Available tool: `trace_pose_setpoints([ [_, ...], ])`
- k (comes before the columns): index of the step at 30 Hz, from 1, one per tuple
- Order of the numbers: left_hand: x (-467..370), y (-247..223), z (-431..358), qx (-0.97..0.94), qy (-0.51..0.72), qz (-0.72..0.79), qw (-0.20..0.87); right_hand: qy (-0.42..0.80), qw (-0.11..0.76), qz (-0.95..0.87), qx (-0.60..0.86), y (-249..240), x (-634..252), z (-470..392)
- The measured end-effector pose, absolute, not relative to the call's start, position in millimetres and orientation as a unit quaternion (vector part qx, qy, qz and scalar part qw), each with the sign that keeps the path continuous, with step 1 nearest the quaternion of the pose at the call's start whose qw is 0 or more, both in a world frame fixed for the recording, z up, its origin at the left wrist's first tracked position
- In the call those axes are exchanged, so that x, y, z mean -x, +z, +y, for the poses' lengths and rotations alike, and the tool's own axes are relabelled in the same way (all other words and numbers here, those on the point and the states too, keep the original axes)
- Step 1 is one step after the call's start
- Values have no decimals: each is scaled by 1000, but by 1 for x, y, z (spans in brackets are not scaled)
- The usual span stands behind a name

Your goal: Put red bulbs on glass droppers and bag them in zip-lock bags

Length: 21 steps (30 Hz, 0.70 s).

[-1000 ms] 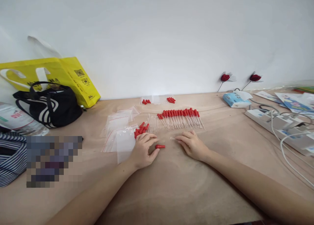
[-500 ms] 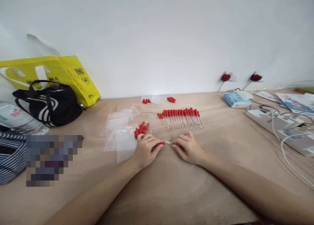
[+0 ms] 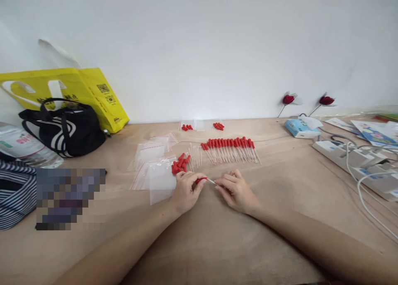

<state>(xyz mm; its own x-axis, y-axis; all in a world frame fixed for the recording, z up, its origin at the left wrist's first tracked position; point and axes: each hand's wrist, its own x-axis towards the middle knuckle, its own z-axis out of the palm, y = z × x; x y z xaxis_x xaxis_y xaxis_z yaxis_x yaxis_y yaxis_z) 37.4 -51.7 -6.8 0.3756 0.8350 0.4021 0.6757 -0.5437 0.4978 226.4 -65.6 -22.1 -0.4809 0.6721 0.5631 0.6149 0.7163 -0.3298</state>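
Observation:
My left hand (image 3: 187, 190) pinches a red rubber dropper bulb (image 3: 201, 179) between thumb and fingers. Opposite it, my right hand (image 3: 236, 192) grips the far end of a thin clear dropper tube (image 3: 212, 181). The tube's other end meets the bulb's mouth; how deep it sits inside I cannot tell. Just beyond my left hand lies a pile of loose red bulbs (image 3: 180, 164). Several bare clear tubes (image 3: 195, 155) lie behind the hands, beside a row of droppers with red bulbs (image 3: 231, 143) on their far ends.
Clear zip bags (image 3: 161, 181) overlap left of the bulb pile. Small groups of red bulbs (image 3: 218, 126) lie on bags near the wall. A black bag (image 3: 83, 131) and a yellow bag (image 3: 108, 98) stand at left. A tissue pack (image 3: 300, 128) and power strip (image 3: 367, 169) are at right.
The clear tube now slants down to the right from the bulb, with its end at the bulb's mouth. My right fingertips are slightly lower, and the whole view has shifted a little.

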Motion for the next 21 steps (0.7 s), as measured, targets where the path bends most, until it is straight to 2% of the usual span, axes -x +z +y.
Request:
trace_pose_setpoints([
  [10, -35, -7, -54, -866, 302, 388, 92, -43, 302, -883, 357, -19, -232, -60],
  [21, -37, -6, -57, -883, 297, 354, 76, -26, 302, -888, 346, -22, -226, -60],
])
